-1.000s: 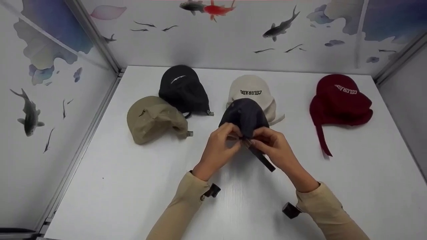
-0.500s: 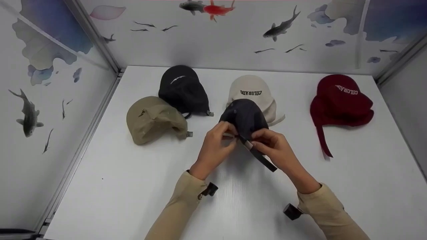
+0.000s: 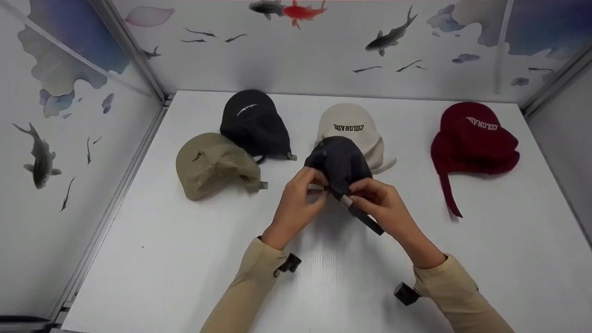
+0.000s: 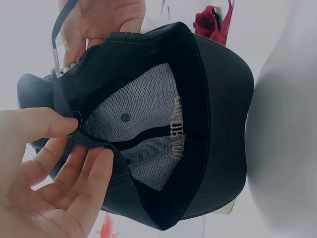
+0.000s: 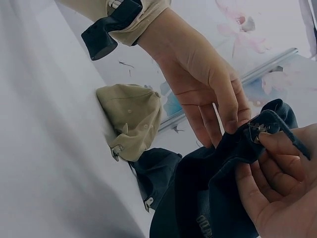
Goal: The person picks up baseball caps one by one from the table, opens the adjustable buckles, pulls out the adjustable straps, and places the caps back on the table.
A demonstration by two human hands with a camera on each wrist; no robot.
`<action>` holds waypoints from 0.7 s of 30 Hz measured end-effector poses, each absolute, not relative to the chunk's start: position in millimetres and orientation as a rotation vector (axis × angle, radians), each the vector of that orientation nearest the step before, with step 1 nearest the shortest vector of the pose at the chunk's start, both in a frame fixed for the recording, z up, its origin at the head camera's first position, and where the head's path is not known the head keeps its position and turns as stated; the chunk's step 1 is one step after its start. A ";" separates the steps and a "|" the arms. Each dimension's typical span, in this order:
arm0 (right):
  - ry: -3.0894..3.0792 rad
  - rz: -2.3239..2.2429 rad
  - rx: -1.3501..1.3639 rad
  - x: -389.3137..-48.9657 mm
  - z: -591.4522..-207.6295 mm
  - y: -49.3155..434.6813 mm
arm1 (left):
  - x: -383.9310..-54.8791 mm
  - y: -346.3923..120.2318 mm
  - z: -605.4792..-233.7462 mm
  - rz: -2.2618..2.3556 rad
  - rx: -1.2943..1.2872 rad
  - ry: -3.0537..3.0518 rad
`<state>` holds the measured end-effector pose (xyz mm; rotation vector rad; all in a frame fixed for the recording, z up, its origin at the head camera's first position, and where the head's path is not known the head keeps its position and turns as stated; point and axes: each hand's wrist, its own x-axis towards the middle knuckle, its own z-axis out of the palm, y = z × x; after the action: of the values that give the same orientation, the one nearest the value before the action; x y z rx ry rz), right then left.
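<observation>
A dark navy cap (image 3: pixel 340 159) is held up between both hands, its inside and mesh lining turned to the left wrist camera. My left hand (image 3: pixel 296 203) pinches the back strap at the cap's rear opening between thumb and fingers (image 4: pixel 96 166). On the other side, my right hand (image 3: pixel 381 201) pinches the cap's edge by the metal buckle (image 3: pixel 346 201), thumb against it in the right wrist view. The loose strap end (image 3: pixel 370 224) hangs past the buckle, down to the right.
Behind the navy cap lies a cream cap (image 3: pixel 349 118), partly hidden. A khaki cap (image 3: pixel 215 164) and a black cap (image 3: pixel 254 122) touch at the left. At the right sits a maroon cap (image 3: pixel 476 138) with its strap dangling. White panels (image 3: pixel 300 60) enclose the table.
My left hand has shifted slightly left along the strap. The buckle now shows more clearly beside the right thumb, and the strap end has moved a little up and right.
</observation>
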<state>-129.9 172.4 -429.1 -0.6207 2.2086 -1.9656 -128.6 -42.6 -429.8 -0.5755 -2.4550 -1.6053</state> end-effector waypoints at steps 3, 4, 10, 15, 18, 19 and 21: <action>2.236 -1.959 -0.625 -130.0 -429.3 172.5 | -127.8 -41.9 -430.9 -1.615 -0.593 -2.459; 2.241 -1.960 -0.624 -130.0 -429.6 172.5 | -127.5 -41.5 -431.1 -1.615 -0.601 -2.462; 2.223 -1.979 -0.627 -129.6 -430.2 172.3 | -124.8 -39.0 -431.3 -1.549 -0.639 -2.521; 2.207 -1.979 -0.647 -130.1 -431.0 172.1 | -122.9 -36.8 -431.2 -1.476 -0.672 -2.541; 2.190 -1.993 -0.658 -130.5 -431.9 172.7 | -122.7 -36.4 -431.3 -1.470 -0.677 -2.540; 2.178 -2.001 -0.664 -130.5 -432.1 172.9 | -122.7 -36.4 -431.3 -1.476 -0.674 -2.540; 2.157 -2.016 -0.680 -130.6 -432.6 173.4 | -123.1 -36.6 -431.5 -1.488 -0.673 -2.540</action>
<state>-130.6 173.4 -432.6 -0.6800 2.1568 -2.0163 -123.1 -36.6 -431.5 -0.6725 -2.5396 -1.4881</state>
